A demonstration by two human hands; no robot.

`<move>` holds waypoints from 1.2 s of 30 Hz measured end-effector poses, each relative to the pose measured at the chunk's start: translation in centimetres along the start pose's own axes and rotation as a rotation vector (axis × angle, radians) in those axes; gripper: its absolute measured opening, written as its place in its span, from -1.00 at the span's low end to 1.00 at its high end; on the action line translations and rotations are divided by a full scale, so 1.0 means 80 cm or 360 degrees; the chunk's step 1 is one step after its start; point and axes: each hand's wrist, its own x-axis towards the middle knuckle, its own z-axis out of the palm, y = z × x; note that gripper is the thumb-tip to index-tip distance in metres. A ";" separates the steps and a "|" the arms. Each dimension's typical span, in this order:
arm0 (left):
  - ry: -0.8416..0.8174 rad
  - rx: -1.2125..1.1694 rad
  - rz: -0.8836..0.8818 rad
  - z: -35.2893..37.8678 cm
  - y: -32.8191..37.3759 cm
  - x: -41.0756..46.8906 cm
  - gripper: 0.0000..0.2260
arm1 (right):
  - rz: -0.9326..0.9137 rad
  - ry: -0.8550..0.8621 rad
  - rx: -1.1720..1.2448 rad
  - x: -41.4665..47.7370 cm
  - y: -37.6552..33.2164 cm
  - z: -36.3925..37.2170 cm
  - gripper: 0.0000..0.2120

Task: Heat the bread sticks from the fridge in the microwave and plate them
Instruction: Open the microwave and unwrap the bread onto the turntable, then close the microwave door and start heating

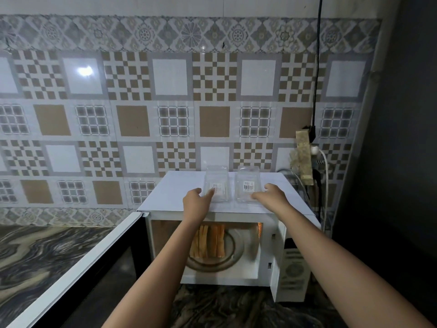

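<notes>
Several orange-brown bread sticks (pixel 210 240) lie side by side on the glass turntable (pixel 230 254) inside the white microwave (pixel 170 192), partly hidden behind my left forearm. Two clear plastic containers stand on the microwave's top: the left container (pixel 218 183) and the right container (pixel 248 183), each with a barcode label. My left hand (pixel 197 197) reaches to the left container with fingers apart, its fingertips at the container's near edge. At the right container's near right corner, my right hand (pixel 270 194) is open as well. Neither hand clearly grips anything.
The microwave door (pixel 78 273) swings wide open to the left over the dark marbled counter (pixel 42 252). The control panel (pixel 294 268) is on the right. Plugs and cables (pixel 315 152) hang on the tiled wall behind. A dark wall stands at the right.
</notes>
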 end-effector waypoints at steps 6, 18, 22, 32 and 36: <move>0.0163 -0.0129 0.0043 -0.029 -0.011 -0.063 -0.53 | -0.0015 0.0105 0.0091 -0.046 0.017 -0.004 -0.53; 0.0945 -0.0064 0.0783 -0.157 -0.063 -0.254 -0.84 | -0.0529 -0.0133 0.0094 -0.185 -0.006 0.096 -0.76; 0.1315 -0.0101 0.0903 -0.228 -0.090 -0.300 -0.82 | -0.0835 -0.0370 0.0125 -0.256 -0.052 0.156 -0.75; 0.1128 -0.0569 -0.0115 -0.321 -0.220 -0.349 -0.81 | -0.1477 -0.0621 0.0074 -0.408 -0.134 0.274 -0.67; 0.0801 -0.0687 -0.0300 -0.314 -0.225 -0.363 -0.76 | -0.1581 -0.0579 -0.0239 -0.416 -0.122 0.287 -0.65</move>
